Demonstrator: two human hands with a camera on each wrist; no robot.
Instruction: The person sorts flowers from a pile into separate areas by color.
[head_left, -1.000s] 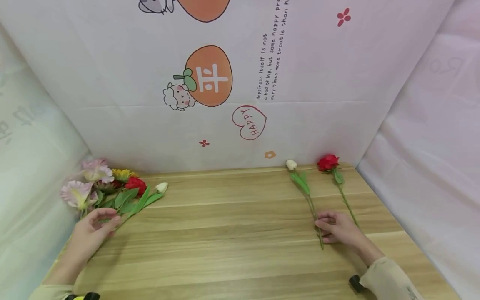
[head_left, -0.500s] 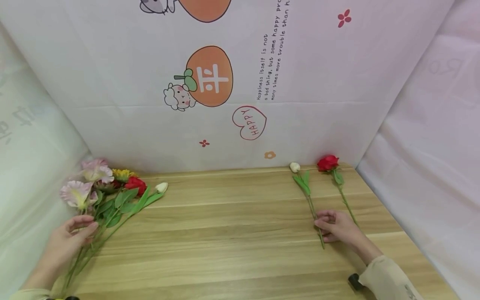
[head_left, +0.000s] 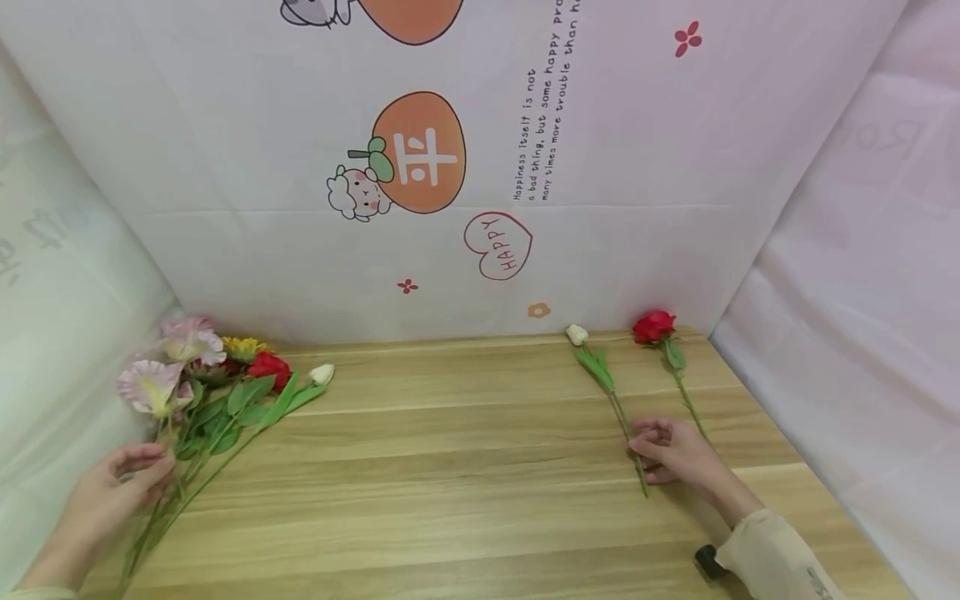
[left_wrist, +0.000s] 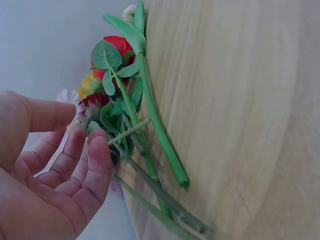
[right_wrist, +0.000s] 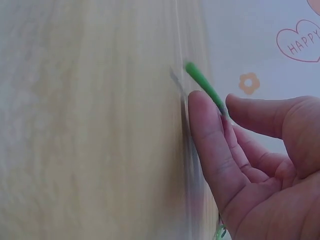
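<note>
At the table's left, my left hand (head_left: pixel 105 497) is beside the stems of a loose bunch of flowers. In the left wrist view a gap shows between its thumb and fingers, with the fingertips close to the stems (left_wrist: pixel 150 175). The bunch has pale pink blooms (head_left: pixel 156 387), a yellow flower (head_left: pixel 246 347), a red rose (head_left: pixel 270 367) and a white tulip (head_left: pixel 322 374). Over on the right, my right hand (head_left: pixel 675 457) pinches another white tulip (head_left: pixel 596 369) near the lower end of its stem, seen as a green tip (right_wrist: pixel 202 82) in the right wrist view.
A single red rose (head_left: pixel 654 327) lies to the right of the held tulip, its stem running toward my right wrist. A printed white cloth (head_left: pixel 315 275) rises behind the wooden table (head_left: pixel 450 467), with white cloth on both sides.
My left hand has moved left and toward me, off the tulip stem to the left side of the bunch. The right hand stays in place; its tulip's head has swung slightly right, then left.
</note>
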